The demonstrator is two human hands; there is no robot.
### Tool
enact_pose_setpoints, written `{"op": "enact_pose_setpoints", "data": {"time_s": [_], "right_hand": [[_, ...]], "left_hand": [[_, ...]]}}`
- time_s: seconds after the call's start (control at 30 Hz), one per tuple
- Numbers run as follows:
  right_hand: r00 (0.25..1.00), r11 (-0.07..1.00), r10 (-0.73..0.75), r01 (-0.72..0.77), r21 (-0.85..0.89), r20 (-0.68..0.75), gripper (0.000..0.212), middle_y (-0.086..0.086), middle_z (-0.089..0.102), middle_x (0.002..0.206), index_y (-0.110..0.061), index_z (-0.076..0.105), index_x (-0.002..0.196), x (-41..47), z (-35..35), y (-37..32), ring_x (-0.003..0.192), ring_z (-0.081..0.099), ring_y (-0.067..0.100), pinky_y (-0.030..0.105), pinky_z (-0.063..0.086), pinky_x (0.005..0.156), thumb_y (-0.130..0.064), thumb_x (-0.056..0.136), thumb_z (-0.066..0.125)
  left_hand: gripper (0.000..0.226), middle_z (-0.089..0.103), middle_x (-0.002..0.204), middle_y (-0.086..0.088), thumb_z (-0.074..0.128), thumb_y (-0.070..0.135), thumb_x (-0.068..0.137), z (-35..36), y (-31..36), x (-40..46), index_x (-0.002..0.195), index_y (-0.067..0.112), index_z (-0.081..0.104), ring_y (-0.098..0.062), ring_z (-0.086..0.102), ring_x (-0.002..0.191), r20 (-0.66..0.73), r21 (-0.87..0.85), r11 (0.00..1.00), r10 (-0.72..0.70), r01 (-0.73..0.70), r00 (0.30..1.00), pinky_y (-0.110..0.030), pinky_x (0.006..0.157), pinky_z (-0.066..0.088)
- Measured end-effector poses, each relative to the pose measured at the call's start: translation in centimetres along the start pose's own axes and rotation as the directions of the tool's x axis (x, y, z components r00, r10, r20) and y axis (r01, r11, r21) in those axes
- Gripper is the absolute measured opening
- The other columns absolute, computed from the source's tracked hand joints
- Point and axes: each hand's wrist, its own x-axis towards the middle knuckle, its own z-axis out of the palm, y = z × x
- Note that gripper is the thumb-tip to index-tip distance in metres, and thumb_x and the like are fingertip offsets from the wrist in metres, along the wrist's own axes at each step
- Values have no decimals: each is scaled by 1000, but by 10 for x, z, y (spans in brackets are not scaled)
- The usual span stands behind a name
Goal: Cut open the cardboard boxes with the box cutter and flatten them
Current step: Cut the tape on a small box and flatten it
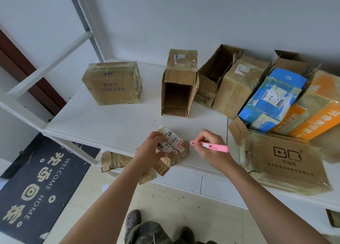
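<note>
Fingers: left hand (153,146) grips small box (172,148) | right hand (211,144) pinches box cutter (211,146), level

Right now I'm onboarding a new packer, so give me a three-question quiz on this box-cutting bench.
1. True or false: the pink box cutter is in the right hand.
2. What does the left hand grip? A) the small labelled box B) the PROYA box
3. Fill in: the box standing mid-table has its near end ____.

Key: 1 true; 2 A; 3 open.
</note>
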Motion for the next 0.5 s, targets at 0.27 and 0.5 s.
{"op": "enact_pose_setpoints", "data": {"time_s": [0.27, 0.5], "right_hand": [[975, 569, 125, 80, -819, 182, 50, 2, 53, 126, -22, 50, 138, -1, -12, 20, 116, 50, 18, 30, 50, 88, -5, 92, 55], [988, 886, 110, -46, -462, 113, 60, 5, 50, 143, -17, 44, 146, 6, 26, -2, 134, 42, 24, 24, 42, 104, 6, 91, 51]], "left_hand": [[71, 33, 143, 0, 88, 23, 70, 2, 11, -8, 132, 13, 54, -18, 54, 115, -133, 5, 997, -81, 83, 988, -31, 87, 55], [103, 30, 132, -6, 91, 25, 64, 1, 22, -14, 146, 8, 31, -25, 34, 128, -179, -146, 920, -385, 363, 905, -38, 107, 36]]}}
